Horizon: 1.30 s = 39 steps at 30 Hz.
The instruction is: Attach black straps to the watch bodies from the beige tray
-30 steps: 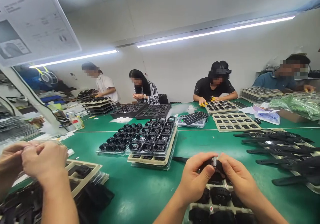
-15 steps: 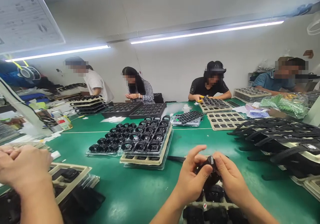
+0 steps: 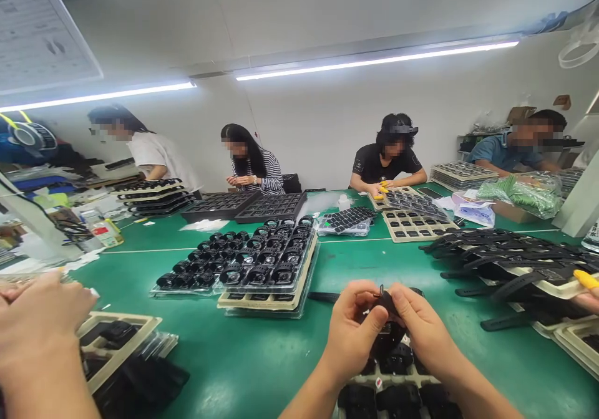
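Note:
My left hand [image 3: 349,332] and my right hand [image 3: 425,325] are close together above the table, both closed on the strap of a black smartwatch [image 3: 389,338]. A small buckle or clasp [image 3: 381,290] stands up between the fingertips. The fingers partly hide the watch. Just below them lies a beige tray [image 3: 369,381] with black watches [image 3: 397,360] in its compartments and a small white-and-red label on it. Behind my left hand, a flat black strap [image 3: 324,297] sticks out over the green table.
Ahead to the left, clear trays of looped watches [image 3: 266,257] sit stacked. Trays with long straps [image 3: 515,275] are piled at right, beside a hand with a yellow finger cot [image 3: 587,282]. A co-worker's arm [image 3: 44,338] reaches in from the left. Several people sit across the green table [image 3: 243,356].
My hands have drawn closer around the strap, and my left index finger has curled down. At the right edge, a yellow-tipped hand has appeared. The view has shifted slightly.

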### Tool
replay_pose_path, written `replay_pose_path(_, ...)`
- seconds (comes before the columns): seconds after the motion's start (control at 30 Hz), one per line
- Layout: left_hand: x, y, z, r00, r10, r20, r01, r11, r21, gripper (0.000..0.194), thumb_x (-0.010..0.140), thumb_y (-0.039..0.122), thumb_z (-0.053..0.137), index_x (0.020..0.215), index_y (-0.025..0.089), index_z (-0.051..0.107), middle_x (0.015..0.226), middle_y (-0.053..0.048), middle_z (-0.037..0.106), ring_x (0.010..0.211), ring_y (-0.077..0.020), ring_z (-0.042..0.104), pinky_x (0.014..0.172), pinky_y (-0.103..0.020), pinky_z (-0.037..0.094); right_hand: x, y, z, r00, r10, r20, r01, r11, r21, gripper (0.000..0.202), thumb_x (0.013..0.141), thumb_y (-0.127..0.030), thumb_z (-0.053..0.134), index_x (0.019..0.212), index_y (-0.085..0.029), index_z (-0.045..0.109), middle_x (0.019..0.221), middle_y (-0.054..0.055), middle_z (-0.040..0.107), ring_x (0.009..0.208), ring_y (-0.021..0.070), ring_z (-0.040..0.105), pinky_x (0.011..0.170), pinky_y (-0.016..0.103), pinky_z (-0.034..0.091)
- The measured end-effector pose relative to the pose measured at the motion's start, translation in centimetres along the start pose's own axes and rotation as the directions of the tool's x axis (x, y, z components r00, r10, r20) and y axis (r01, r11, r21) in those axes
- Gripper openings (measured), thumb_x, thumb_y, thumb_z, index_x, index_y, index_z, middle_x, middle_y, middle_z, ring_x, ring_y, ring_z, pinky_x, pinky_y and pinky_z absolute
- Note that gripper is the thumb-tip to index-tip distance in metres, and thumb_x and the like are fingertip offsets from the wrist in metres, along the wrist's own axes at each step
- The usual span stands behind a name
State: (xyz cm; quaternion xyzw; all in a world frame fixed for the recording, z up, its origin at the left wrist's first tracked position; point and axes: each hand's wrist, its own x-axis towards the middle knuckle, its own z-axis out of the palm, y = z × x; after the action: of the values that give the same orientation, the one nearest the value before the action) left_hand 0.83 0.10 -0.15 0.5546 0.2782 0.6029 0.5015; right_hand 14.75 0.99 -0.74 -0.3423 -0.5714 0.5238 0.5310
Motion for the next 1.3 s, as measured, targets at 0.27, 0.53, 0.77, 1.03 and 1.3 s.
replay_pose_path(0.27, 0.2, 0.7, -0.2, 0.997, -0.055, 0.052, 0.052, 0.997, 0.065, 0.045, 0.076, 0.052, 0.083, 0.101, 0.015, 0.074, 0.084, -0.004, 0.07, 0.073, -0.0129, 0.059, 0.068, -0.022, 0.047, 0.0, 0.2, -1.0, 0.999, 0.014, 0.042, -0.013, 0.999, -0.041, 0.055, 0.092, -0.072, 0.055, 0.07, -0.021, 0.053, 0.072, -0.002, 0.045, 0.069, 0.0163, 0.041, 0.064, 0.026, 0.041)
replay_pose_path(0.53, 0.6, 0.6, 0.1, 0.991, -0.135, -0.003, 0.135, 0.988, 0.073, 0.05, 0.071, 0.053, 0.086, 0.105, 0.016, 0.081, 0.074, -0.004, 0.07, 0.067, -0.014, 0.057, 0.067, -0.025, 0.048, -0.3, 0.4, -0.7, 0.998, -0.05, -0.048, 0.051, 0.999, 0.014, 0.047, 0.098, -0.065, 0.051, 0.079, -0.022, 0.053, 0.077, -0.001, 0.045, 0.073, 0.017, 0.044, 0.068, 0.026, 0.045)
replay_pose_path(0.77, 1.1, 0.3, -0.6, 0.971, -0.239, 0.031, 0.239, 0.971, -0.007, 0.053, 0.068, 0.055, 0.087, 0.106, 0.019, 0.082, 0.071, -0.005, 0.072, 0.059, -0.0128, 0.057, 0.06, -0.023, 0.047, -0.5, -0.4, 0.3, 0.993, -0.119, 0.014, 0.117, 0.988, 0.105, 0.038, 0.102, -0.064, 0.043, 0.109, -0.027, 0.046, 0.082, -0.003, 0.05, 0.068, 0.0161, 0.052, 0.065, 0.028, 0.047)
replay_pose_path(1.03, 1.1, 0.9, -0.8, 0.985, -0.171, 0.034, 0.159, 0.962, 0.224, 0.046, 0.073, 0.053, 0.083, 0.106, 0.02, 0.083, 0.068, -0.005, 0.072, 0.06, -0.0175, 0.061, 0.066, -0.028, 0.054, -0.4, -1.4, 0.4, 0.989, -0.136, -0.053, 0.138, 0.989, 0.05, 0.044, 0.1, -0.069, 0.043, 0.113, -0.027, 0.051, 0.078, -0.002, 0.051, 0.068, 0.0168, 0.051, 0.063, 0.029, 0.043)
replay_pose_path(1.3, 1.1, 0.3, -0.5, 0.975, -0.217, -0.046, 0.221, 0.966, 0.137, 0.052, 0.066, 0.054, 0.087, 0.102, 0.017, 0.081, 0.087, -0.009, 0.078, 0.076, -0.0223, 0.069, 0.07, -0.028, 0.057, 0.2, -1.0, 0.9, 0.999, -0.015, -0.05, 0.027, 0.969, 0.244, 0.051, 0.09, -0.074, 0.056, 0.107, -0.026, 0.051, 0.071, -0.006, 0.048, 0.062, 0.0138, 0.041, 0.059, 0.025, 0.033)
